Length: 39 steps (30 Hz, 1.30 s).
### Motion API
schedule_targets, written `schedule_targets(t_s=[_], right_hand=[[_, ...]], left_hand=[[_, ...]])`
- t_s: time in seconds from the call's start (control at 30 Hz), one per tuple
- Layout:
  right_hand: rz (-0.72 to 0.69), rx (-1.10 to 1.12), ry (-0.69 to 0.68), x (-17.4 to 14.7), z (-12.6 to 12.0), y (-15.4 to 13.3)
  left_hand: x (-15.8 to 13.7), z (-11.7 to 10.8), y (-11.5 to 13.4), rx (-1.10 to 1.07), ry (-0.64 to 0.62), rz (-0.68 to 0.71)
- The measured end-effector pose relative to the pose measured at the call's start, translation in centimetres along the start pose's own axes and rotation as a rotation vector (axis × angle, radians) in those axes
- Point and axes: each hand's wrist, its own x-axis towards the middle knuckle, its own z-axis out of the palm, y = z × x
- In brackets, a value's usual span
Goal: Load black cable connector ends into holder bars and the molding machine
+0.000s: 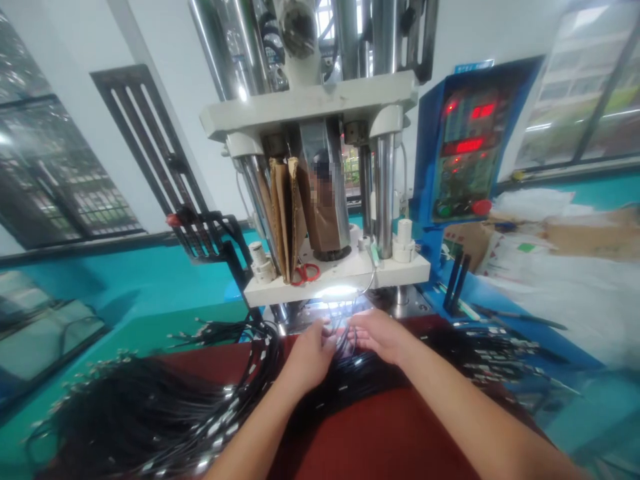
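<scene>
My left hand (316, 348) and my right hand (383, 333) meet just in front of the press, at the lit gap under its cream plate. Thin black cables (345, 343) run up between them, and the fingers of both hands close around these cables. The cable ends near the fingertips are blurred in the bright light. Below my hands, a bundle of black cables (350, 383) lies across a dark red surface (390, 433). The press's lower plate (340, 290) is right above my fingers.
A large heap of black cables (135, 400) spreads on the left; more cables (495, 350) lie at right. Folded cardboard (287, 220) and red-handled scissors (305, 273) rest on the press. A blue control box (465, 147) with red displays stands right, near white plastic bags (575, 287).
</scene>
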Motion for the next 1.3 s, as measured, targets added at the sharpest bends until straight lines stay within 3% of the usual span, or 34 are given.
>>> schedule_targets(t_s=[0.23,0.3,0.37,0.43,0.5,0.53,0.6,0.67,0.73,0.83,0.9,0.93,1.03,1.13,1.3], right_hand=[[0.122,0.402,-0.169,-0.3,0.5,0.3],[0.132,0.467,-0.222,-1.0,1.1,0.1],[0.126,0.515,-0.236,-1.6,1.9,-0.2],[0.110,0.546,-0.224,-2.1,2.7,-0.8],[0.079,0.562,-0.200,-2.5,3.6,-1.5],[0.061,0.562,-0.185,-2.5,4.0,-1.8],[0.032,0.535,-0.157,-2.5,4.4,-2.3],[0.018,0.456,-0.152,-2.4,4.1,-2.5],[0.004,0.322,-0.165,-2.4,2.6,-2.5],[-0.039,0.079,-0.147,-2.3,-1.4,-2.3],[-0.099,-0.163,-0.135,-2.4,-4.2,-2.2],[-0.159,-0.395,-0.147,-2.5,-5.3,-2.1],[-0.306,-0.906,-0.217,-2.9,-6.8,-1.9],[-0.388,-1.076,-0.305,-3.4,-6.3,-1.8],[-0.423,-1.180,-0.331,-3.8,-5.5,-1.7]], left_hand=[[-0.2,-1.2,1.0,-0.216,0.027,0.006],[-1.4,-1.0,1.7,-0.143,0.074,0.039],[-3.6,-0.1,2.5,0.035,0.224,0.113],[-6.3,1.4,3.1,0.186,0.365,0.296],[-8.2,3.2,3.3,0.175,0.193,0.698],[-8.6,3.8,3.1,0.173,0.133,0.749],[-8.0,4.2,2.5,0.189,0.073,0.686],[-6.3,3.2,1.5,0.196,0.031,0.451],[-4.3,1.5,0.2,0.199,-0.082,0.278],[-2.3,-1.0,-1.4,0.204,-0.160,0.178],[-1.6,-2.1,-1.9,0.185,-0.196,0.126],[-1.4,-2.5,-2.0,0.165,-0.225,0.111],[-0.9,-3.2,-1.6,0.069,-0.352,0.133],[-1.0,-3.3,-1.4,-0.011,-0.430,0.132],[-1.9,-2.5,-1.7,-0.067,-0.366,0.097]])
